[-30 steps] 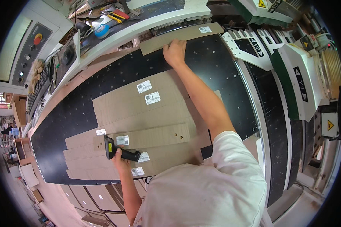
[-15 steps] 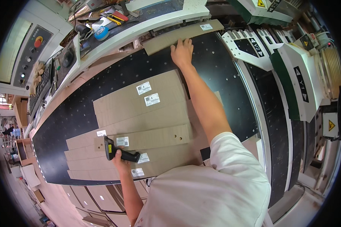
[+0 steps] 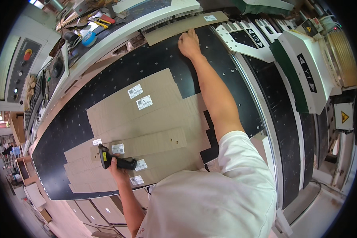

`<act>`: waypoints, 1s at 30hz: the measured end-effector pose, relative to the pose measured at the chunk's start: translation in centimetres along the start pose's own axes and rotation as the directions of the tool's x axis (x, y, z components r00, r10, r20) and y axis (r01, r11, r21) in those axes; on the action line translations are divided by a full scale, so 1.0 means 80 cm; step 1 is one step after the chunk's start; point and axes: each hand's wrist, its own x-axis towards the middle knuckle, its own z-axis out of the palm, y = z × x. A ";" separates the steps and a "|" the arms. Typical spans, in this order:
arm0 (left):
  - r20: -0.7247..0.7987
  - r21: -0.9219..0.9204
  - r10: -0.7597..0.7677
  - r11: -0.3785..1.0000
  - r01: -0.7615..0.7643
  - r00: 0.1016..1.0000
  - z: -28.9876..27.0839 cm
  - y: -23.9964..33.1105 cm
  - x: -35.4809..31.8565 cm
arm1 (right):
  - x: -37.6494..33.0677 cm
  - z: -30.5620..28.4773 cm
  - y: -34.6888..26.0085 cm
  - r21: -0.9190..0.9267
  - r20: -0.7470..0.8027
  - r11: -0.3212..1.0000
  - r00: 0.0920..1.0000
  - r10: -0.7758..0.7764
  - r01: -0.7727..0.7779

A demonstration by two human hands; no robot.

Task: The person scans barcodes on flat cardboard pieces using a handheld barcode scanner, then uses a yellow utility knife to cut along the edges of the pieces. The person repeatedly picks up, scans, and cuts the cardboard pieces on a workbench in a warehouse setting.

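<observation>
My left hand (image 3: 117, 168) is wrapped round the grip of a black handheld barcode scanner (image 3: 123, 162) with a yellow label. Beneath the scanner lie several flat brown panels (image 3: 158, 115), side by side on a black work table (image 3: 107, 87), with white labels stuck on them. One narrow panel (image 3: 154, 141) lies on top and has small holes near its ends. At the far side, my right hand (image 3: 189, 44) is reached out with its fingers curled in. It is at the near edge of a long labelled strip panel (image 3: 174, 29); nothing shows inside the fingers.
At the far left is a bench (image 3: 119, 25) with tools and a blue tape roll (image 3: 89, 39). A control panel (image 3: 23, 71) with a red knob stands left of it. White-and-green machine heads (image 3: 301, 71) and a rail border the right side. More panels (image 3: 107, 208) stand below the near edge.
My right hand has slid off the top of the strip panel to its near edge, and its fingers have curled. The whole view has shifted; my left hand still grips the scanner.
</observation>
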 end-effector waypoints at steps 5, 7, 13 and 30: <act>-0.092 -0.012 0.019 1.000 -0.020 0.996 0.028 0.013 -0.023 | 0.008 -0.011 0.008 0.093 0.057 0.996 0.998 -0.024 0.018; -0.084 -0.020 -0.009 1.000 0.008 0.996 0.011 0.010 -0.033 | -0.004 -0.006 0.005 0.052 -0.007 0.996 0.997 -0.078 0.078; -0.170 -0.194 0.151 0.964 -0.184 0.974 -0.047 0.001 -0.068 | 0.007 -0.004 0.003 -0.017 0.106 0.994 0.989 -0.107 0.109; -0.480 -0.297 0.388 0.772 -0.562 0.787 -0.221 -0.038 -0.389 | -0.341 -0.409 -0.457 0.812 0.509 0.450 -0.075 -0.857 0.372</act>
